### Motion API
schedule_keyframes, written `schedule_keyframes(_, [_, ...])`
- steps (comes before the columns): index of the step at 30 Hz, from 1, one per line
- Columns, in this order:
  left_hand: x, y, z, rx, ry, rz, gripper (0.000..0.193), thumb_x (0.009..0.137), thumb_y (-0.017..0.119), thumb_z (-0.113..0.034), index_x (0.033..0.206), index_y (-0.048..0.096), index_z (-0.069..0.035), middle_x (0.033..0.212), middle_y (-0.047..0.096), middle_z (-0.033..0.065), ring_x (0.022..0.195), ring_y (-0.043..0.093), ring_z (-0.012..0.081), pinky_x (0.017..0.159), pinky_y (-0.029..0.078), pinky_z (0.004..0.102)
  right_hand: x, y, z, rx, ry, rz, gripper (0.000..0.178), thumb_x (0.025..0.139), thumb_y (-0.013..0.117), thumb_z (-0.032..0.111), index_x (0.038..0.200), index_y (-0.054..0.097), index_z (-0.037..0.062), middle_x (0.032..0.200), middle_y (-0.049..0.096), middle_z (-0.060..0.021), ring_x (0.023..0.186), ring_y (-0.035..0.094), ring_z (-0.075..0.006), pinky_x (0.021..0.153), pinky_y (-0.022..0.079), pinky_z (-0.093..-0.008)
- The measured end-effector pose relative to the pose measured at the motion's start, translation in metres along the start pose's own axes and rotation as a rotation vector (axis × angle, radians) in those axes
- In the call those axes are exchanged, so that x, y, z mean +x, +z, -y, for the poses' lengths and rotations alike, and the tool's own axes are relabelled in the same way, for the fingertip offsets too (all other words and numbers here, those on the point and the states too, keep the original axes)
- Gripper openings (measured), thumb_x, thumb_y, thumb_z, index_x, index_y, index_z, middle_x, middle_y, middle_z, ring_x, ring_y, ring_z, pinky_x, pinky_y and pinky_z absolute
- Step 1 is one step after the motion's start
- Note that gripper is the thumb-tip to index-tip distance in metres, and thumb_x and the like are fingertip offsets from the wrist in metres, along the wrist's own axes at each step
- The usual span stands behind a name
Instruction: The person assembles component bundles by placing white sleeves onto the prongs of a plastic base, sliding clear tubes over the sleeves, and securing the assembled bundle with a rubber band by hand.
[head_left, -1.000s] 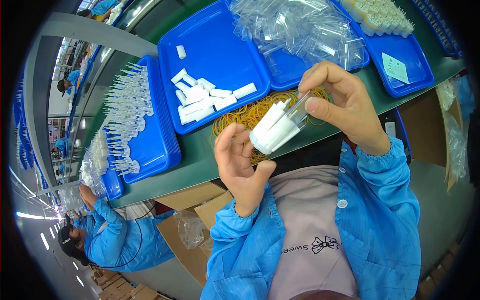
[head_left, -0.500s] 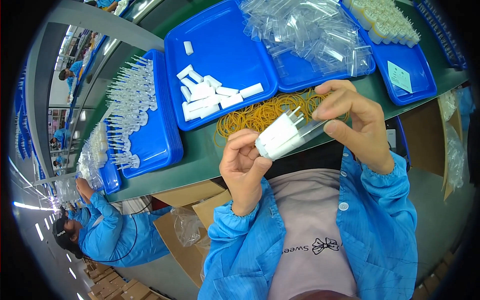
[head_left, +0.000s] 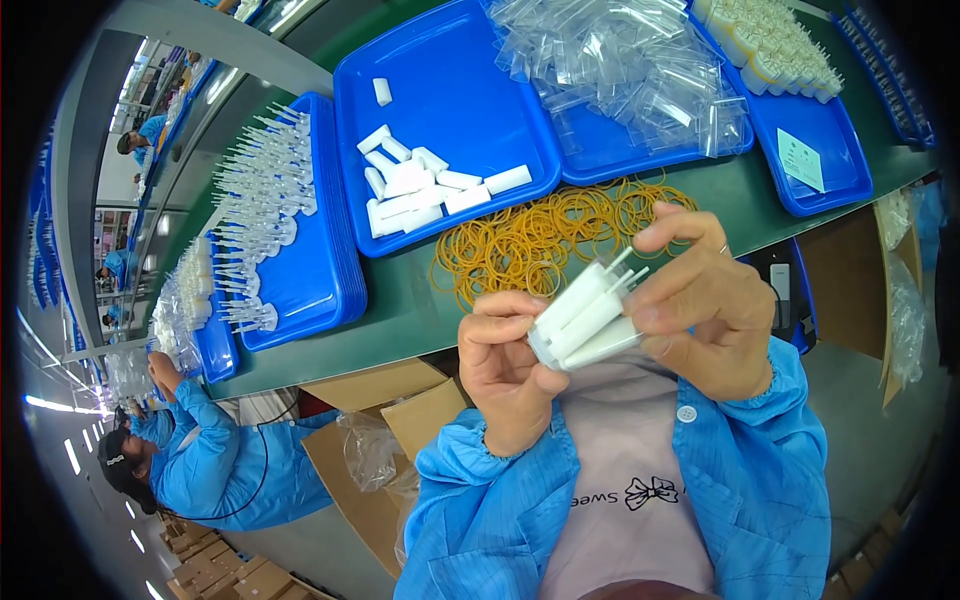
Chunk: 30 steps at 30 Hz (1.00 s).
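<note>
Before my chest, both hands hold a white pronged piece (head_left: 585, 312) with clear plastic around it and a white cylinder (head_left: 610, 342) along its near side. My left hand (head_left: 508, 365) grips its lower left end between thumb and fingers. At the other end, the thumb and fingers of my right hand (head_left: 705, 315) are closed on the clear plastic beside the prongs. Whether the plastic wraps the whole piece, I cannot tell. Just beyond my hands, a loose pile of yellow-brown rubber bands (head_left: 500, 250) lies on the green table (head_left: 395, 335).
Several white cylinders (head_left: 408, 190) lie in a blue tray (head_left: 450, 90). Clear plastic sleeves (head_left: 640, 75) heap in another at the back. Pronged white pieces (head_left: 770, 50) fill the far right tray; stemmed white pieces (head_left: 265, 200) cover stacked trays at left. A co-worker (head_left: 225, 450) sits at left.
Both hands have moved slightly right and closer to my body with the pronged piece. My right fingers have come down around its pronged end, and the cylinder's end now shows near them.
</note>
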<state>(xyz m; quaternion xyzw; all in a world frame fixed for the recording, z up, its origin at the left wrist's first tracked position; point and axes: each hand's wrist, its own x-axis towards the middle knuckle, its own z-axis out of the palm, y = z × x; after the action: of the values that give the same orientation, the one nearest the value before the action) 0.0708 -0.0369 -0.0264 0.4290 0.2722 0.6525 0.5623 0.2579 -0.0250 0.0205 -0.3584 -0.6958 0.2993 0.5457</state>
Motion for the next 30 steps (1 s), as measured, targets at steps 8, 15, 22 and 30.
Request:
schedule_keyframes(8, [0.002,-0.005,0.003,-0.058,-0.057,0.005,0.048,0.073,0.08,-0.021,0.105,0.049,-0.004,0.112,0.048,0.0122,0.1,0.053,0.0183,0.09,0.045,0.0322,0.002,0.009,-0.003,0.032,0.023,-0.009,0.01,0.072,0.073,0.009,0.08,0.067,0.0081,0.082,0.067,-0.002,0.088,0.06,-0.0221,0.092,0.038,-0.0401])
schedule_keyframes(15, [0.012,-0.009,0.006,-0.085,-0.168,0.014,0.046,0.076,0.078,-0.023,0.107,0.049,-0.004,0.111,0.049,0.0097,0.1,0.052,0.016,0.087,0.044,0.0294,0.008,0.013,-0.016,0.025,0.043,-0.029,0.009,0.073,0.071,0.007,0.079,0.066,0.0057,0.082,0.067,-0.0039,0.091,0.058,-0.0238,0.089,0.041,-0.0379])
schedule_keyframes(22, [0.017,-0.012,0.007,-0.083,-0.282,-0.018,0.057,0.078,0.076,-0.027,0.119,0.046,0.0,0.115,0.051,0.0104,0.107,0.053,0.0183,0.09,0.044,0.0319,0.011,0.021,-0.029,0.109,0.17,-0.069,0.007,0.075,0.068,0.007,0.081,0.065,0.0049,0.086,0.065,-0.004,0.101,0.053,-0.0229,0.089,0.041,-0.0361])
schedule_keyframes(30, [0.021,-0.019,0.004,-0.02,-0.179,0.092,0.05,0.078,0.073,-0.009,0.12,0.047,0.002,0.116,0.053,0.0114,0.11,0.054,0.0196,0.095,0.043,0.0325,0.012,0.027,-0.031,0.124,0.192,-0.061,0.009,0.076,0.068,0.008,0.084,0.065,0.0055,0.088,0.063,-0.004,0.1,0.052,-0.0213,0.089,0.041,-0.0353])
